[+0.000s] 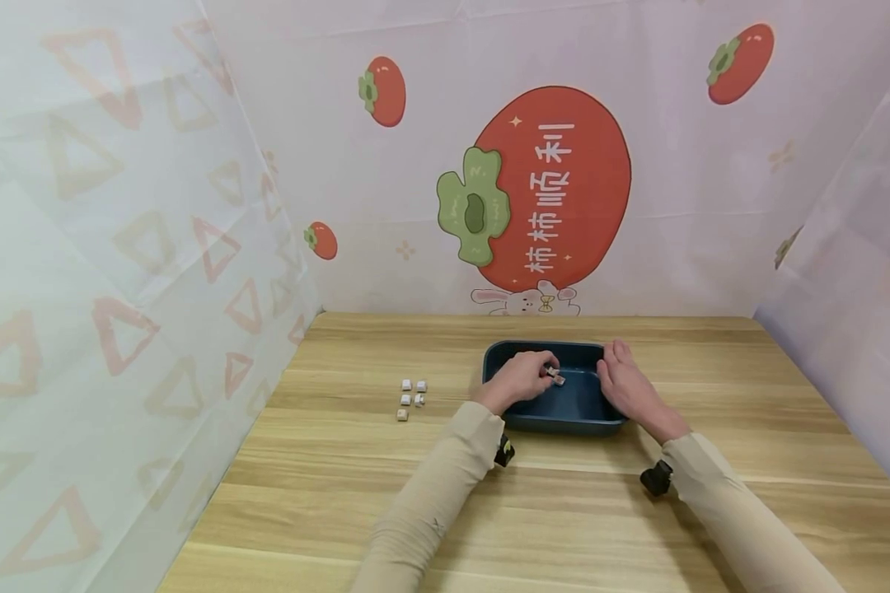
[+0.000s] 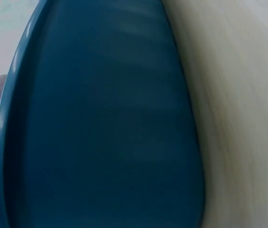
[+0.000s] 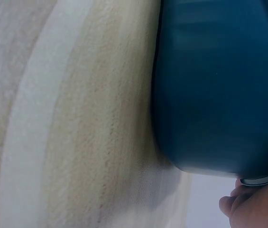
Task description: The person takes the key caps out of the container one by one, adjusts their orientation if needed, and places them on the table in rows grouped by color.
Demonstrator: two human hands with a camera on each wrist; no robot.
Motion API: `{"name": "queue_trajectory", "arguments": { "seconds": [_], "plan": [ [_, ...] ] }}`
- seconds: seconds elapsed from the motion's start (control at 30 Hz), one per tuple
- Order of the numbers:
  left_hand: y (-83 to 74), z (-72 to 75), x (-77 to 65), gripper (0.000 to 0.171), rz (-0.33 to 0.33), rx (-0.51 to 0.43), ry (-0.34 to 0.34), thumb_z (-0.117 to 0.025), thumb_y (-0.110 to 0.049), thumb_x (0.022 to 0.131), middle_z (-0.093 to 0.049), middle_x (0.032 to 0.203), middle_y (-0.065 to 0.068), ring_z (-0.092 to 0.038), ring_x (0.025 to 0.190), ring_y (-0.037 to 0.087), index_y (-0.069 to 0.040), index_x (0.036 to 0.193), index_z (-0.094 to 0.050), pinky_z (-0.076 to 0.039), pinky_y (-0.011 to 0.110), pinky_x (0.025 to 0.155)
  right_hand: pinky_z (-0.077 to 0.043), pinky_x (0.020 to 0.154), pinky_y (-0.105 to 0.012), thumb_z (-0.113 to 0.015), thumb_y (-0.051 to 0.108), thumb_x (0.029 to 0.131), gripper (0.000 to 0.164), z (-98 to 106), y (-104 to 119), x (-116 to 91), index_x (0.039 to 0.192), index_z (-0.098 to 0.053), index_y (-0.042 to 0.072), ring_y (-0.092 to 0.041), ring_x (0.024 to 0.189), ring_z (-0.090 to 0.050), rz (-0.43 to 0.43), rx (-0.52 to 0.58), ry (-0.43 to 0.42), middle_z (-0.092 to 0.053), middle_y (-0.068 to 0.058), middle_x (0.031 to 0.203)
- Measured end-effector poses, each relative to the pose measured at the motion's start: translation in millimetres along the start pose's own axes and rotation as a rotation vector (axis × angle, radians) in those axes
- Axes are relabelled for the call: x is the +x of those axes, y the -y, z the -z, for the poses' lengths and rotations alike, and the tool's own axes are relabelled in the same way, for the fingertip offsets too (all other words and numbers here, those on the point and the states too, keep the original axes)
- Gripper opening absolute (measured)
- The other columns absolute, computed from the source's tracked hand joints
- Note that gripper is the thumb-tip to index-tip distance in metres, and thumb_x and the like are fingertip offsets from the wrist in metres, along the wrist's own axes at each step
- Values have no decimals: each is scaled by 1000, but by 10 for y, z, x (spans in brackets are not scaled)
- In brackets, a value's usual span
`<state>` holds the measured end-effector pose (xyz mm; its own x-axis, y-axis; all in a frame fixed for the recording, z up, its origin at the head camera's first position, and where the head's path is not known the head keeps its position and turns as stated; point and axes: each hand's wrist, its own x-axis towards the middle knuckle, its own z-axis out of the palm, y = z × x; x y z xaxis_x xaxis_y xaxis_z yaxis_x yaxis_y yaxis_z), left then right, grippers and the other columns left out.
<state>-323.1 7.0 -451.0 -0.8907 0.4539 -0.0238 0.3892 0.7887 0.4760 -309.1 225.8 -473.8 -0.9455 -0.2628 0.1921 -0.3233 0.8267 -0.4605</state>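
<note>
At left hand (image 1: 521,380), small blocks (image 1: 559,380)

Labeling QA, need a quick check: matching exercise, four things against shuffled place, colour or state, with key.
1. left hand
2. right hand
3. tray
4. five pale cubes

A. on the table, left of the tray
B. at the tray's right end
C. dark blue
D. over the tray's inside, fingertips at small pieces

Pairs: 1-D, 2-B, 3-C, 4-A

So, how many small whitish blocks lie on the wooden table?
5: back-left block, back-right block, middle-left block, middle-right block, front block, all left of the blue rectangular tray. Beige sleeves may hide others.
</note>
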Motion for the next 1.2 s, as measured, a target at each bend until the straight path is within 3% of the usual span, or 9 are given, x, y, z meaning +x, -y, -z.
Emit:
{"name": "queue_trajectory", "arguments": {
  "seconds": [0.23, 0.57, 0.97, 1.2],
  "plan": [
    [-40, -88, 58, 23, -6, 32, -6, -61, -23, 97, -69, 104, -5, -58, 79, 6, -18, 119, -65, -49, 21, 73, -18, 115, -62, -32, 14, 104, 53, 13, 24, -9, 140, -26, -25, -58, 141, -15, -1, 4, -4, -15, -45, 150],
    [-69, -170, 146, 23, -4, 58, -48, -63, -25, 96, -69, 102, -6, -58, 78, 6, -20, 118, -68, -50, 22, 72, -17, 115, -62, -32, 16, 105, 55, 12, 17, 8, 143, -23, -23, -56, 143, -12, -35, 11, 21, -12, -43, 152],
    [-85, -269, 181, 21, 47, 123, -56, -62, -27, 96, -70, 105, -8, -57, 78, 8, -23, 115, -70, -52, 25, 75, -17, 116, -62, -30, 17, 105, 55, 11, 9, 3, 142, -23, -23, -57, 143, -13, -27, 13, 17, -13, -44, 151],
    [-84, -284, 203, 21, 56, 149, -18, -61, -26, 96, -69, 108, -8, -57, 81, 8, -25, 116, -69, -52, 26, 80, -17, 116, -62, -31, 18, 106, 55, 0, 10, 7, 143, -24, -23, -56, 143, -13, -30, 9, 15, -14, -43, 152]
  ]
}}
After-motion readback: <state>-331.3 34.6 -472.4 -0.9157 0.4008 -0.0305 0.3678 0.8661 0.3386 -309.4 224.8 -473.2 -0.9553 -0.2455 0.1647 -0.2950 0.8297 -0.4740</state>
